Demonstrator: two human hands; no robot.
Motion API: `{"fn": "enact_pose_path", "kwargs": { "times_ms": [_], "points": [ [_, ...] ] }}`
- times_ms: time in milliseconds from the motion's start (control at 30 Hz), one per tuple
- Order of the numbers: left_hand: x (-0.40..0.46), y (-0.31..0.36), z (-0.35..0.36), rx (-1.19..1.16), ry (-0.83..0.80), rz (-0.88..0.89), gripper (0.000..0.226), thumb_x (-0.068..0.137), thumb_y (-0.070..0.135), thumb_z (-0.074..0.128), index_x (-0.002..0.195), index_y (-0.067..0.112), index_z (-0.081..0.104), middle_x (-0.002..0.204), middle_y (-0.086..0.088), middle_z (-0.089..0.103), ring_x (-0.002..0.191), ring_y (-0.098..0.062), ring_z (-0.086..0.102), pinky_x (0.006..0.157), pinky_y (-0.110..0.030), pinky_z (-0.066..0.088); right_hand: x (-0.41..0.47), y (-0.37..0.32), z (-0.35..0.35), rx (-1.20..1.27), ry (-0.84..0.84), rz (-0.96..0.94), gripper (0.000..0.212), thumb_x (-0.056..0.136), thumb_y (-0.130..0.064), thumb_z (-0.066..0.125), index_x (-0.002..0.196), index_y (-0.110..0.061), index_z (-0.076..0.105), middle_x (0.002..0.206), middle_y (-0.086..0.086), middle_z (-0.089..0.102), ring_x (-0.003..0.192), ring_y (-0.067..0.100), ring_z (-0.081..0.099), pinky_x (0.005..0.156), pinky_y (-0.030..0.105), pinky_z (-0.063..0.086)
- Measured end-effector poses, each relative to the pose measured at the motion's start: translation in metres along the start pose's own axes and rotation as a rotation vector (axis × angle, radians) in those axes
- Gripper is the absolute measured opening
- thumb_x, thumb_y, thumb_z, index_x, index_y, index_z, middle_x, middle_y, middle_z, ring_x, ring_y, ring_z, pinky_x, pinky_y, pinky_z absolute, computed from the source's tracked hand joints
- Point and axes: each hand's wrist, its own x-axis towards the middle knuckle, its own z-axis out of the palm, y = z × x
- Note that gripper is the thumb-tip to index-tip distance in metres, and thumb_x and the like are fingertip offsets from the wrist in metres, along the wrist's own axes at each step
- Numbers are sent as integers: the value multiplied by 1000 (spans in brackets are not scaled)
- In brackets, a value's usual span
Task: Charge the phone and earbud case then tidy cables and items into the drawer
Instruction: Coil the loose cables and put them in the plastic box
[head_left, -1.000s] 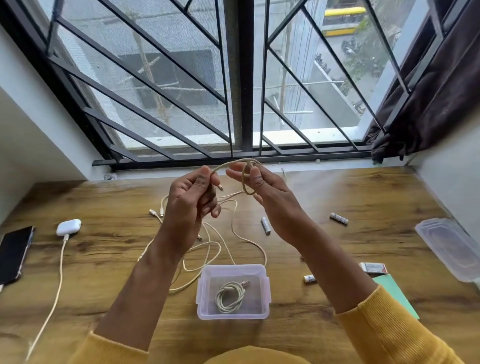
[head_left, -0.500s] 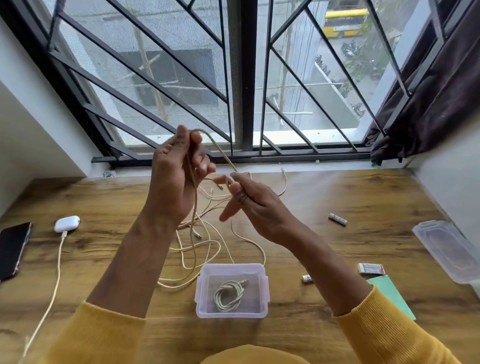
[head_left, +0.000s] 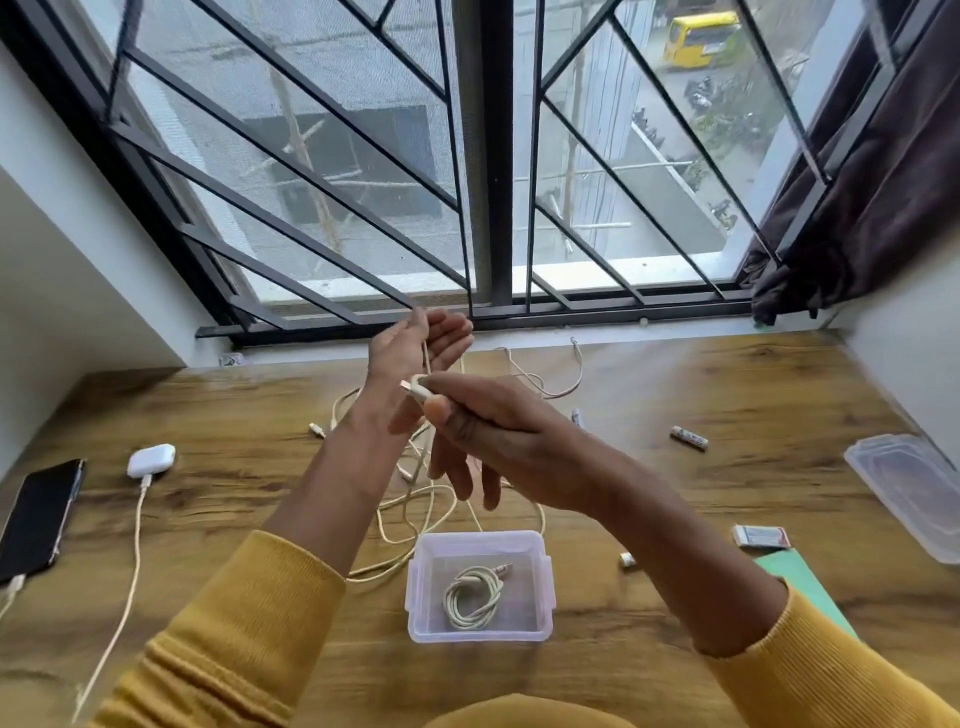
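My right hand (head_left: 498, 431) pinches the USB plug of a cream cable (head_left: 415, 387) above the wooden table (head_left: 727, 395). My left hand (head_left: 415, 348) is raised behind it with fingers straight, and the cable runs up across its palm. The rest of the cable hangs into a loose tangle (head_left: 410, 512) on the table. A clear plastic box (head_left: 415, 587) in front of me holds one coiled cable (head_left: 472, 597). At the left lie a black phone (head_left: 39, 519) and a white earbud case (head_left: 150, 460), each with a cable plugged in.
The box's clear lid (head_left: 914, 499) lies at the right edge. Two batteries (head_left: 688, 437) (head_left: 626, 559), a small packet (head_left: 761, 537) and a green sheet (head_left: 795, 577) lie on the right side. A barred window (head_left: 483, 156) stands behind the table.
My left hand has opened from a grip on the cable and moved right. My right hand now pinches the plug end, held level in front of the left hand.
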Motion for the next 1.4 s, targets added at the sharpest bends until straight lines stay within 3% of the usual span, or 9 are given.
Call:
{"fn": "enact_pose_path", "kwargs": {
  "times_ms": [100, 233, 467, 733, 900, 1033, 1200, 1300, 1400],
  "points": [
    [-2, -12, 1, -5, 14, -23, 35, 115, 21, 42, 100, -4, 60, 91, -21, 71, 76, -26, 77, 74, -36, 68, -6, 18, -7, 102, -42, 9, 34, 115, -17, 37, 129, 2, 62, 83, 21, 68, 68, 39, 72, 34, 46, 51],
    [-5, -5, 1, -5, 15, 33, 34, 115, 22, 44, 98, -1, 62, 86, -18, 72, 72, -23, 78, 73, -34, 68, -5, 29, -12, 62, -42, -1, 35, 115, -20, 37, 137, -1, 57, 108, 23, 74, 82, 40, 76, 32, 34, 49],
    [-32, 52, 8, 159, -227, 264, 33, 115, 25, 42, 94, 12, 64, 76, -3, 63, 74, -19, 67, 78, -36, 63, -2, 53, -24, 309, 159, 102, 42, 115, -35, 33, 142, -10, 54, 109, 26, 76, 70, 27, 72, 37, 24, 45],
    [-81, 38, 4, 468, -560, 473, 32, 109, 18, 42, 84, 11, 60, 69, -7, 56, 69, -25, 58, 64, -32, 52, 9, 48, -49, 501, 445, 109, 45, 114, -40, 33, 151, -22, 51, 135, 18, 68, 122, 27, 70, 79, 54, 64],
    [-86, -6, -10, 620, -630, 288, 29, 106, 25, 53, 84, 13, 68, 58, -5, 53, 52, -22, 55, 52, -30, 50, 14, 30, -61, 697, 397, -34, 53, 114, -44, 19, 153, -21, 47, 144, 7, 66, 135, 20, 61, 117, 57, 31],
    [-69, -14, -18, 650, -541, 128, 46, 99, 53, 58, 66, 22, 67, 53, 3, 36, 42, -12, 37, 44, -25, 42, 13, 19, -63, 705, 268, -113, 55, 115, -40, 15, 148, -14, 50, 95, 2, 79, 98, 19, 74, 113, 56, 29],
    [-48, 12, -30, 779, -396, 173, 61, 98, 63, 50, 63, 12, 47, 56, -2, 33, 50, -15, 25, 48, -27, 27, 5, 13, -70, 559, 14, -112, 55, 115, -32, 23, 145, 4, 51, 60, 0, 52, 59, 19, 52, 110, 80, 26],
    [-38, 38, -32, 850, -351, 283, 66, 102, 53, 57, 70, -4, 54, 51, 0, 36, 44, -15, 26, 46, -26, 25, -2, 15, -67, 376, -160, 8, 51, 115, -25, 27, 143, 9, 51, 66, 7, 57, 58, 19, 57, 76, 41, 53],
    [-37, 56, -22, 1006, -420, 413, 57, 102, 39, 67, 59, 3, 57, 47, 0, 44, 40, -12, 32, 42, -23, 28, -1, 26, -54, 202, -150, 113, 48, 115, -27, 33, 137, 9, 57, 70, 19, 61, 61, 29, 60, 69, 34, 52]
  ]
}}
